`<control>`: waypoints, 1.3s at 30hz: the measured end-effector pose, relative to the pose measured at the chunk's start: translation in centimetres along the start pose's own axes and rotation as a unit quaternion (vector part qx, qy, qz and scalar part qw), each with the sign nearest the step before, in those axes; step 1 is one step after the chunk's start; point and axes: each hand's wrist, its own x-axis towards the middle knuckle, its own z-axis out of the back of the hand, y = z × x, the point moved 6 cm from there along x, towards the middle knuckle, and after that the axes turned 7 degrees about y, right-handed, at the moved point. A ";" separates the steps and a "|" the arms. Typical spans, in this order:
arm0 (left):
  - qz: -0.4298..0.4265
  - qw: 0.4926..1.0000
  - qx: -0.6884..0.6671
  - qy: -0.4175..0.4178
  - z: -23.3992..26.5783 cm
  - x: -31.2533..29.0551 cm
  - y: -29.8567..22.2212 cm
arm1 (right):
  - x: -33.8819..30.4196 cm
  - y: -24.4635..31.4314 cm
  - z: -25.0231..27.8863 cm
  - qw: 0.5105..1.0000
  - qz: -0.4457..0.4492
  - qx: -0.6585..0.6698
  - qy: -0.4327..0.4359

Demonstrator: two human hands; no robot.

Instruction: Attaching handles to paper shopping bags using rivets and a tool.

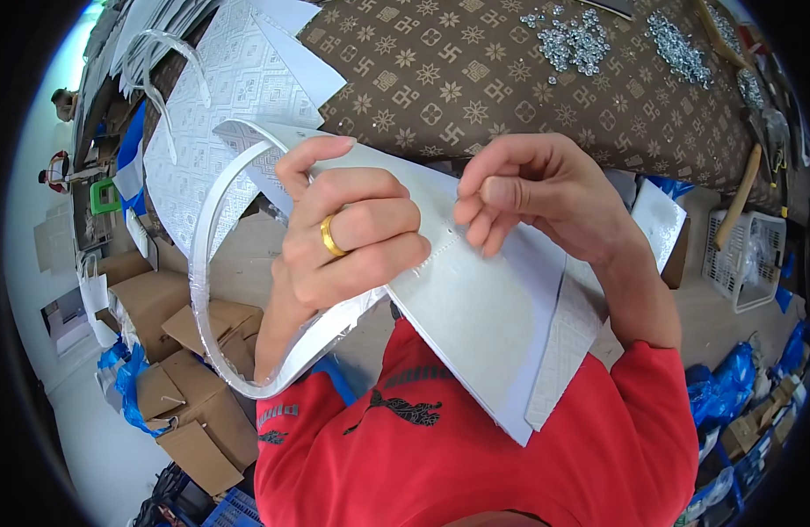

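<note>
My left hand (pixel 357 220), a gold ring on one finger, is closed round a pale, smooth bag panel (pixel 475 307) and the end of its strap. That white strap (pixel 198 263), partly wrapped in clear plastic, loops out to the left and back under my forearm. A short row of small holes or stitches (pixel 436 255) marks the panel between my hands. Just above its right side is my right hand (pixel 537 193), thumb and fingers curled together. Whatever it may pinch is too small or hidden to make out. A strip of textured white material (pixel 574 329) lies along the panel's right edge.
A brown patterned cloth (pixel 423 79) covers the work table ahead, with piles of small shiny metal pieces (pixel 574 44) on it. Embossed white sheets (pixel 238 79) lie at left. Cardboard boxes (pixel 194 395) stand lower left. At right are a wooden-handled tool (pixel 739 198) and a white crate (pixel 743 263).
</note>
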 end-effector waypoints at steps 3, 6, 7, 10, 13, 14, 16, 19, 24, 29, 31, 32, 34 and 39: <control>0.004 1.000 0.001 0.005 0.2 0.1 -0.3 | -0.3 0.9 -1.1 0.998 0.037 -0.051 0.029; 0.005 1.000 0.000 0.006 0.3 0.2 -0.6 | -0.2 0.9 -1.3 0.994 0.021 -0.096 0.055; 0.005 1.000 0.002 0.006 0.3 0.3 -0.7 | -0.1 0.8 -1.2 0.994 0.018 -0.096 0.058; 0.003 1.000 0.003 0.005 0.2 0.3 -0.9 | 0.5 0.8 -1.9 0.965 0.110 -0.222 0.084; -0.004 1.000 0.005 0.002 -0.1 0.3 -1.0 | 0.6 0.0 -1.7 0.964 0.091 -0.236 0.082; -0.017 1.000 0.008 -0.009 -0.2 0.2 -1.1 | 0.6 -0.2 -1.6 0.963 0.081 -0.245 0.076; -0.045 0.998 0.015 -0.029 -0.3 0.0 -1.3 | 0.4 -0.5 -1.7 0.970 0.071 -0.217 0.088; -0.062 0.997 0.024 -0.045 -0.4 -0.4 -1.5 | 0.2 -1.0 -2.3 0.980 0.055 -0.158 0.110; -0.115 0.992 0.047 -0.018 0.0 -1.0 -2.6 | 0.5 -1.3 -3.3 0.975 0.061 -0.187 0.104; -0.131 0.988 0.043 0.071 0.5 -0.7 -5.7 | 0.2 -1.4 -3.1 0.958 -0.081 -0.261 0.085; -0.080 0.986 0.072 0.125 0.7 -0.1 -6.1 | -0.6 -0.6 -2.4 0.945 -0.116 -0.294 0.081; -0.082 0.988 0.069 0.110 1.1 0.2 -6.2 | -0.9 0.2 -2.1 0.942 -0.103 -0.307 0.081; -0.079 0.985 0.076 0.133 1.9 0.9 -6.2 | -1.2 1.8 -2.0 0.943 -0.030 -0.312 0.108; -0.024 0.989 0.062 0.133 4.3 2.0 -4.9 | -1.8 7.8 4.9 0.860 0.123 -0.449 -0.209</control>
